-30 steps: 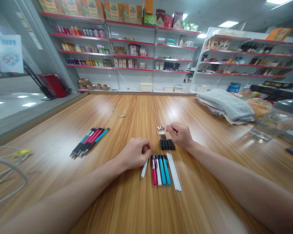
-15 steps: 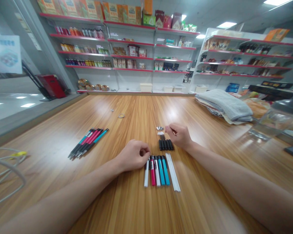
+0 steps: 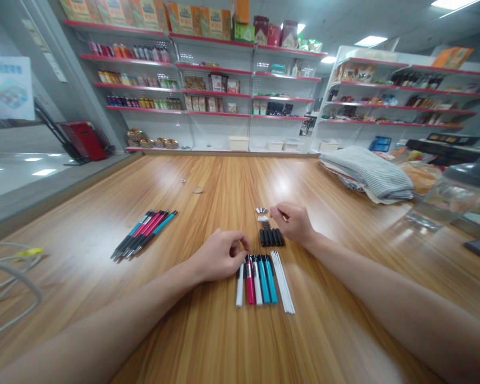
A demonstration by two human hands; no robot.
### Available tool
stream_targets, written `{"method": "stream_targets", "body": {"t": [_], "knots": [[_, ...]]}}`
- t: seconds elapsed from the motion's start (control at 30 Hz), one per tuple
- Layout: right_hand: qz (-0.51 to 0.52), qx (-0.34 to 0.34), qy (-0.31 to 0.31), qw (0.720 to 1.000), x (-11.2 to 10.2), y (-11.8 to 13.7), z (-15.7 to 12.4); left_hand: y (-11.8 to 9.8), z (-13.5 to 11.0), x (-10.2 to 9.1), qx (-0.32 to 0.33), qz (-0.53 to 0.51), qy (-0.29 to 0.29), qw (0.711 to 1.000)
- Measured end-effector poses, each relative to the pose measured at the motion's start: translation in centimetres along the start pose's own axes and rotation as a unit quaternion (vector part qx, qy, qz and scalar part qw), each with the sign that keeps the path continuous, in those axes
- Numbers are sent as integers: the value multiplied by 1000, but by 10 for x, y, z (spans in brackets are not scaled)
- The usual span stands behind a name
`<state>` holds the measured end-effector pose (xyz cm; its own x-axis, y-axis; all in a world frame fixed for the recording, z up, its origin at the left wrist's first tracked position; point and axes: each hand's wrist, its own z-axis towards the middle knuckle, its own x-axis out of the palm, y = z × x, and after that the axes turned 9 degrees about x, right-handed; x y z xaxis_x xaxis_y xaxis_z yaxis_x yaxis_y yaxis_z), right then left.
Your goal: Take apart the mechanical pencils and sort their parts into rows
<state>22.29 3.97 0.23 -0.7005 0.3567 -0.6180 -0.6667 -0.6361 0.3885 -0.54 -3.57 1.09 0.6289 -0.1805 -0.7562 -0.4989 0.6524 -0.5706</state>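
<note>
L-hand (image 3: 224, 256): grip unclear; nudge poss. rolls white plastic tube (image 3: 239, 291)
R-hand (image 3: 293, 222): same; bump poss. scatters silver metal cones (image 3: 261, 210)

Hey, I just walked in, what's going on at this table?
A person has both bare hands among pen parts on a wooden table. The left hand is at the top end of the leftmost white barrel, in a row with one pink-red, another white and two blue barrels. The right hand is curled beside the small silver tips and black sleeves; whether it holds anything is unclear. Thin white refills lie right of the row, and whole-looking pens lie off left.
</note>
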Motion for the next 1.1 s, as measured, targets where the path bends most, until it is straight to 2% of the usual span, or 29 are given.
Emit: {"method": "stream_targets", "body": {"t": [0.5,0.63,0.7,0.83,0.97,1.1], "knots": [[-7,-9,5,1000,0,0,1,1,0,1,-5,-3,4,1000],[-6,-8,-1,1000,0,0,0,4,1,1,-41,68,-19,997],[-4,-7,-11,1000,-1,0,0,8,2,0,-88,166,-51,981],[-4,-10,-13,1000,0,0,-1,16,2,-8,-198,342,-61,916],[-5,-9,-12,1000,0,-1,-1,30,-1,-25,-259,419,-71,867],[-2,-16,-10,1000,0,0,-1,60,-11,-51,-338,462,-96,814]]}}
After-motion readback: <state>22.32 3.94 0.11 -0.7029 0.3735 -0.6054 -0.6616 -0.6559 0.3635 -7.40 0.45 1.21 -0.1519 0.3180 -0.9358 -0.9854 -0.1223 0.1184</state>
